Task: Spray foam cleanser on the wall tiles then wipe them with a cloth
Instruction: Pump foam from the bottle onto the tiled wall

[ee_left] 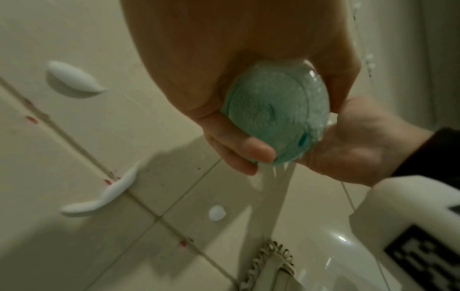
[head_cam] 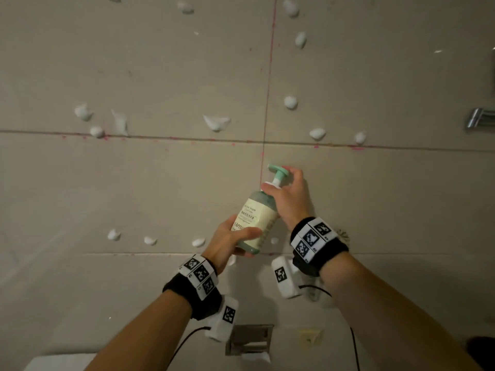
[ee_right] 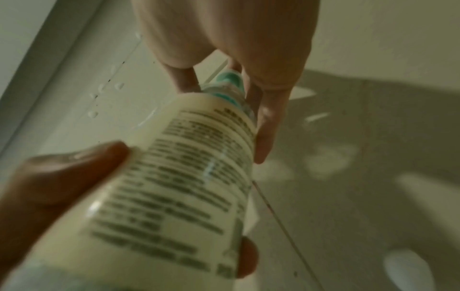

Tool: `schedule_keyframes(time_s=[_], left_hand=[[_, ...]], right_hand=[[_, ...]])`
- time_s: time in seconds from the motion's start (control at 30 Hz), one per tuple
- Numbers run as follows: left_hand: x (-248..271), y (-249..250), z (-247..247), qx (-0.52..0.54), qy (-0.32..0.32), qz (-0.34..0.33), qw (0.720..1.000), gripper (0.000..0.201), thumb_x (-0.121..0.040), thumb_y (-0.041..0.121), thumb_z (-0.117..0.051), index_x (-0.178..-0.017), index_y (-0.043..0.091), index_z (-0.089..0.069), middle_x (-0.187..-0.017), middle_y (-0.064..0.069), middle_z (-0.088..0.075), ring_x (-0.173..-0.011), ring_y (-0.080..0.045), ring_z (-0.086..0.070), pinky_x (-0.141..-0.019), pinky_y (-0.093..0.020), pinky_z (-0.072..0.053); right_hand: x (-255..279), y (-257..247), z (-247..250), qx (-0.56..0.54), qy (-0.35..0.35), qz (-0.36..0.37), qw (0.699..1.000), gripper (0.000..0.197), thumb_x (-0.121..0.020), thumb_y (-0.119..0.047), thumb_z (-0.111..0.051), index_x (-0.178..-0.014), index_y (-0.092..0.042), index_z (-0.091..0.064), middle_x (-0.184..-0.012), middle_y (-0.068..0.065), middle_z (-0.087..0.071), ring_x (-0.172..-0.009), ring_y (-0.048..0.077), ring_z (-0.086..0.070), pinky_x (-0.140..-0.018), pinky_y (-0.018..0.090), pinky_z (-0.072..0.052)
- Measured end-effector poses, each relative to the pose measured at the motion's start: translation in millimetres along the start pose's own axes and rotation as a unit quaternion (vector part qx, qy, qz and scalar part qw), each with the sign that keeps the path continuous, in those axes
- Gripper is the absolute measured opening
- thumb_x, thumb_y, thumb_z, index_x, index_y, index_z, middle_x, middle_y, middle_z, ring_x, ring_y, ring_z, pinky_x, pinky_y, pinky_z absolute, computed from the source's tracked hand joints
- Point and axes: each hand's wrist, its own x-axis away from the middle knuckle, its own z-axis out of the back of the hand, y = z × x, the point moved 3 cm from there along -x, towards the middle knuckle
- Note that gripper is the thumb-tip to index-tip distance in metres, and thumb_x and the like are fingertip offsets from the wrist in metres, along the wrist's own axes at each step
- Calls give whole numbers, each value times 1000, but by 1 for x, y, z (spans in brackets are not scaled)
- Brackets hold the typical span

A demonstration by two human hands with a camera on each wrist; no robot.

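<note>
Two hands share the foam cleanser bottle [head_cam: 254,220], which I see tilted before the wall tiles [head_cam: 134,183], just below where the grout lines [head_cam: 263,142] cross; my left hand [head_cam: 227,245] curls round its base, thumb across the label. My right hand [head_cam: 288,194] grips the neck under the green pump head [head_cam: 278,171]; foam dabs [head_cam: 217,123] dot the tiles around that crossing.

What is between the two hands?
Only the bottle: the left hand grips its lower body and the right hand holds its pump top. The head view shows this best.
</note>
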Motion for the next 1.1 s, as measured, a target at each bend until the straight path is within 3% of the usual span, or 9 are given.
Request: schedule_keyframes(time_s=[0.07, 0.13, 0.27, 0.4, 0.5, 0.7, 0.83, 1.0, 1.1], left_hand=[[-2, 3, 0, 21, 3, -7, 1000, 58, -67, 23, -72, -123, 11, -62, -102, -12, -75, -81, -29, -72, -59, -34, -55], [-4, 5, 1, 43, 0, -3, 999, 57, -67, 22, -71, -121, 8, -63, -97, -13, -74, -77, -28, -70, -56, -35, -55], [-6, 7, 5, 81, -6, 8, 997, 70, -54, 27, -74, -117, -1, -63, -84, -16, -68, -63, -26, -64, -51, -31, -52], [-7, 1, 8, 99, -13, 22, 995, 56, -59, 24, -69, -107, -5, -63, -70, -13, -64, -49, -22, -57, -48, -29, -47], [-8, 1, 11, 99, -15, 32, 994, 54, -61, 25, -69, -106, -5, -64, -71, -14, -63, -46, -23, -56, -50, -31, -46], [-8, 2, 14, 117, -8, 48, 992, 54, -63, 23, -68, -107, -6, -64, -74, -16, -64, -50, -26, -57, -37, -25, -46], [-6, -4, 18, 108, -23, 56, 992, 56, -61, 28, -70, -108, -2, -66, -81, -19, -63, -56, -29, -58, -42, -27, -47], [0, -6, 15, 88, -61, 59, 992, 59, -57, 31, -71, -108, 2, -66, -83, -19, -64, -60, -28, -59, -47, -27, -48], [5, -4, 11, 90, -98, 63, 989, 48, -62, 26, -67, -106, 5, -66, -78, -13, -69, -59, -24, -64, -49, -27, -49]], right_hand=[[0, -2, -3, -24, -5, -6, 1000, 52, -83, -10, -77, -125, -23, -50, -104, 2, -64, -78, 17, -70, -69, 39, -62], [1, -3, -5, -38, 1, -3, 999, 55, -84, -11, -76, -129, -21, -48, -99, 1, -64, -77, 19, -71, -71, 46, -62], [2, -2, -13, -33, 9, 9, 999, 57, -85, -10, -75, -133, -18, -44, -94, 2, -64, -65, 11, -68, -61, 33, -61], [2, 4, -19, -22, 26, 0, 999, 53, -86, -9, -74, -129, -16, -44, -91, 5, -63, -54, 3, -64, -49, 19, -52], [2, 8, -19, -12, 42, -5, 999, 49, -87, -10, -74, -126, -15, -44, -89, 3, -61, -50, 0, -62, -45, 15, -47], [2, 10, -26, 7, 62, -16, 998, 42, -88, -15, -73, -120, -14, -45, -90, 2, -60, -65, 16, -64, -47, 21, -52], [8, 12, -26, 8, 46, -25, 999, 43, -90, -14, -71, -124, -15, -45, -91, -5, -54, -65, 12, -62, -48, 17, -52], [17, 16, -21, -6, 52, -36, 998, 48, -91, -21, -71, -131, -19, -43, -104, 1, -59, -79, 19, -68, -68, 35, -61], [24, 18, -11, -16, 69, -41, 997, 33, -98, -27, -61, -127, -25, -45, -98, 0, -62, -76, 17, -66, -69, 38, -61]])
